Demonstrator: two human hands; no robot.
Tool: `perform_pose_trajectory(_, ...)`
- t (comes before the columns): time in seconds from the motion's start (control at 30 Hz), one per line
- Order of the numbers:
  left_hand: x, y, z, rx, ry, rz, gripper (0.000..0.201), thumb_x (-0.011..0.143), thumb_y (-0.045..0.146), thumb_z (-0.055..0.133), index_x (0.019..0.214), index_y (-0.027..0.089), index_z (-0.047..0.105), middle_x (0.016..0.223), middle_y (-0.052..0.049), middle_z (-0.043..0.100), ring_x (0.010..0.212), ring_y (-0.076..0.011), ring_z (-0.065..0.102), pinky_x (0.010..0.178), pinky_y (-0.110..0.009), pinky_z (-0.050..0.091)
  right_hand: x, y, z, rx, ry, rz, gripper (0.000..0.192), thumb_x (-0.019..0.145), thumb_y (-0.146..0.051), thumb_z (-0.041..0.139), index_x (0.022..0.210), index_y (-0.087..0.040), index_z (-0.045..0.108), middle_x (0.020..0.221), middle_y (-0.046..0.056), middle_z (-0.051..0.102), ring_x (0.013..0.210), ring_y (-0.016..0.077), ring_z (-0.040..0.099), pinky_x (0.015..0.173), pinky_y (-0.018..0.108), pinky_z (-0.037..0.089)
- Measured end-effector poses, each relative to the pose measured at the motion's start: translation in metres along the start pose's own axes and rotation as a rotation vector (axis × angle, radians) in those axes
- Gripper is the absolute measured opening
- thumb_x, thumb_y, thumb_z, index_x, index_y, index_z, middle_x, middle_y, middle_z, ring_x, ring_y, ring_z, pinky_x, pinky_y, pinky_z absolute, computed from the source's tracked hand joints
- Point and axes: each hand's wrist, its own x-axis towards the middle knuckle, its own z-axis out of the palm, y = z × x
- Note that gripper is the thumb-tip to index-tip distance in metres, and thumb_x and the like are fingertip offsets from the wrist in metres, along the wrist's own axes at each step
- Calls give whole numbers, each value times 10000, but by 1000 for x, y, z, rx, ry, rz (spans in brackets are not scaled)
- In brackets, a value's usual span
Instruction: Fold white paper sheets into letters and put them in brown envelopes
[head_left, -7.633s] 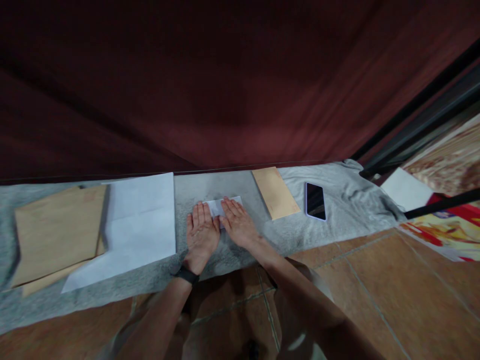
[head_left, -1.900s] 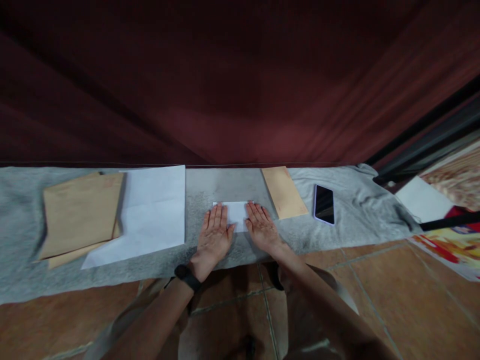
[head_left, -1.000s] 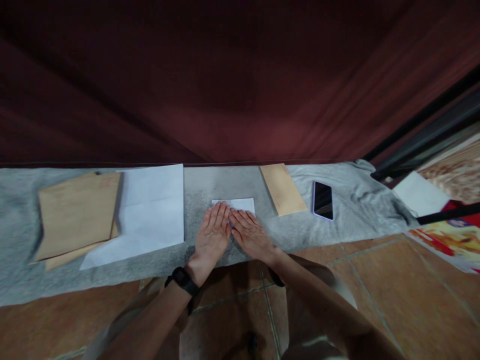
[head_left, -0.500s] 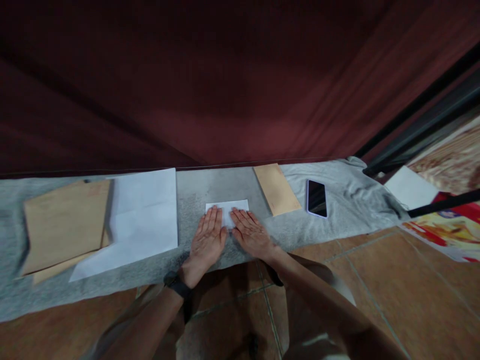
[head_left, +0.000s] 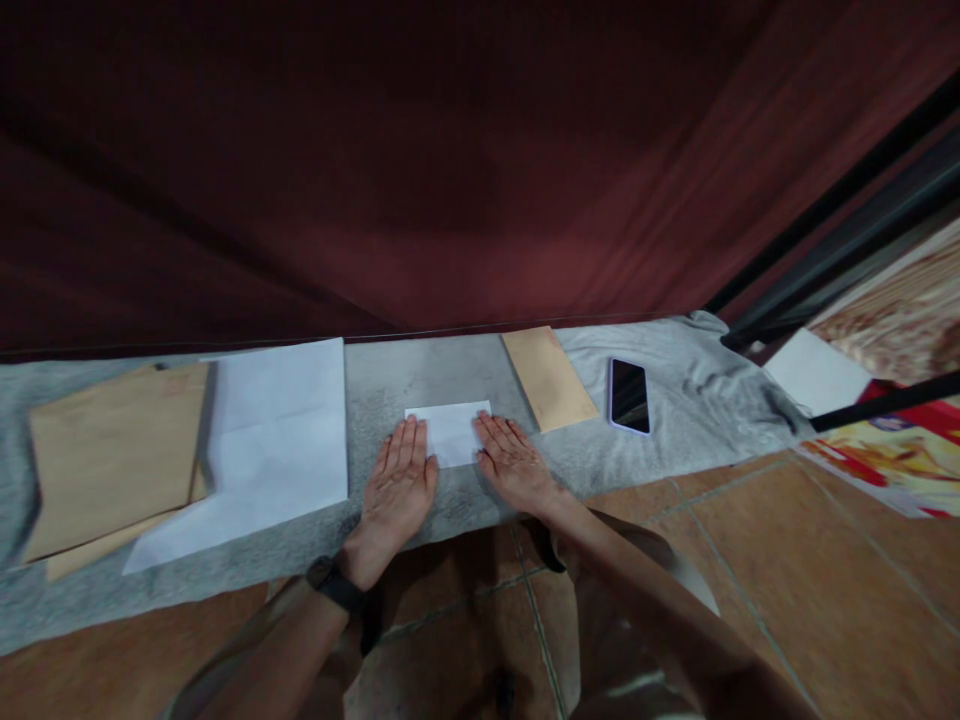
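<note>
While I looked on through the head camera, one small white paper (head_left: 453, 438) lay flat on the gray cloth (head_left: 424, 375), between two hands. Left hand (head_left: 397, 480): palm down, fingers straight and close together, laid along the paper's left edge, gripping nothing; a black watch (head_left: 335, 585) at its wrist. Right hand (head_left: 517, 468): likewise palm down and flattened, fingertips on the paper's right edge, nothing gripped. To the left I counted one large white sheet (head_left: 281, 430), faintly creased, its left part overlapped by brown envelopes (head_left: 120, 460) in an uneven stack. To the right I listed one brown envelope (head_left: 551, 380), set at a slant near the right hand, and, beyond it, one phone (head_left: 628, 396) with a dark screen and a pale purple rim. Behind the cloth, a dark red curtain (head_left: 450, 220); below, a tiled floor (head_left: 750, 560).
</note>
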Motion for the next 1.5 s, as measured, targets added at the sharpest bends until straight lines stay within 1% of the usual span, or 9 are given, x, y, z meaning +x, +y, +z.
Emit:
perform_pose_trajectory(0.17,7,6,-12,15,2,-27,590,991,303,277,1488,23,427,1554,-208,444,1497,-299,338,1256,-519,214,2,2,-3,29,-28,12,540,1033,-266,377,1558,-139,371,1617,78,344,1497,224,334,1251,436,247)
perform_pose_trajectory(0.3,19,24,-19,-63,-14,62,574,1008,295,261,1504,50,415,1606,-161,380,1526,-260,274,1254,-461,254,4,1,-7,49,-53,27,525,1032,-270,383,1533,-117,413,1612,82,362,1488,238,349,1248,437,252)
perform_pose_trajectory(0.4,25,36,-13,-112,-46,132,576,1013,302,269,1542,95,362,1628,-126,350,1541,-239,230,1256,-456,255,10,1,-11,67,-67,39,502,1025,-254,398,1501,-109,465,1589,92,413,1475,243,371,1244,438,261)
perform_pose_trajectory(0.53,26,42,2,-112,-71,106,592,1003,300,286,1561,109,327,1621,-132,361,1540,-249,234,1255,-483,242,21,-2,-12,108,-38,77,468,1038,-273,375,1454,-130,534,1524,87,511,1450,220,412,1246,430,270)
perform_pose_trajectory(0.7,25,36,9,-74,-75,116,610,963,197,282,1555,54,316,1611,-163,369,1543,-238,216,1257,-467,242,32,-15,-3,151,-33,-18,522,1077,-363,296,1555,-173,383,1591,60,414,1487,174,348,1251,406,268)
perform_pose_trajectory(0.8,26,33,8,-52,-79,98,603,962,184,265,1541,32,339,1609,-176,366,1541,-241,221,1256,-452,242,33,-19,5,130,-56,-13,549,1082,-408,285,1579,-176,324,1626,62,338,1510,185,302,1257,414,245)
perform_pose_trajectory(0.93,26,27,5,-41,-81,61,592,977,226,267,1536,54,361,1622,-164,345,1538,-250,236,1255,-455,235,31,-15,11,73,-61,3,579,1076,-452,308,1572,-155,337,1631,74,318,1516,204,286,1261,417,229)
perform_pose_trajectory(1.17,21,10,3,-20,-47,-5,608,1002,302,249,1543,41,333,1621,-174,337,1529,-261,266,1254,-468,227,25,-2,12,-18,10,12,563,1067,-397,373,1562,-130,350,1631,84,310,1511,229,301,1254,428,227)
perform_pose_trajectory(1.5,15,-13,-4,-26,-20,-124,599,982,307,303,1526,68,381,1602,-162,384,1504,-284,326,1244,-483,230,26,18,1,1,-44,162,555,1060,-379,383,1559,-137,367,1625,92,334,1503,247,318,1245,435,235)
